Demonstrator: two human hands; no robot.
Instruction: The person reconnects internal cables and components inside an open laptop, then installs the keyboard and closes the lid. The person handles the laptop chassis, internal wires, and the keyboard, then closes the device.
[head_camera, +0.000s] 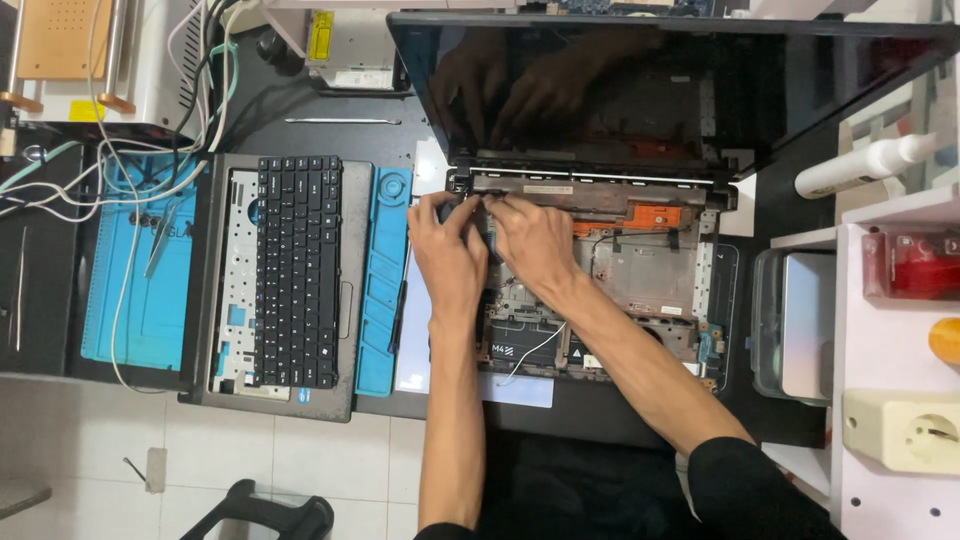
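Both forearms reach up to the opened laptop base (640, 280) on the tabletop (600, 420); left hand (447, 245) and right hand (533, 238) pinch narrowly at its hinge edge, what they grip hidden. The removed keyboard (296, 268) lies left of the base.

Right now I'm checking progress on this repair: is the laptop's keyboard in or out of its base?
Out. The keyboard lies on the removed cover left of the laptop, whose bare insides show beneath both hands.

Single head-worn view, looking steeply down from close above onto black desk (400, 140); opened laptop (640, 270) centre-right of frame.
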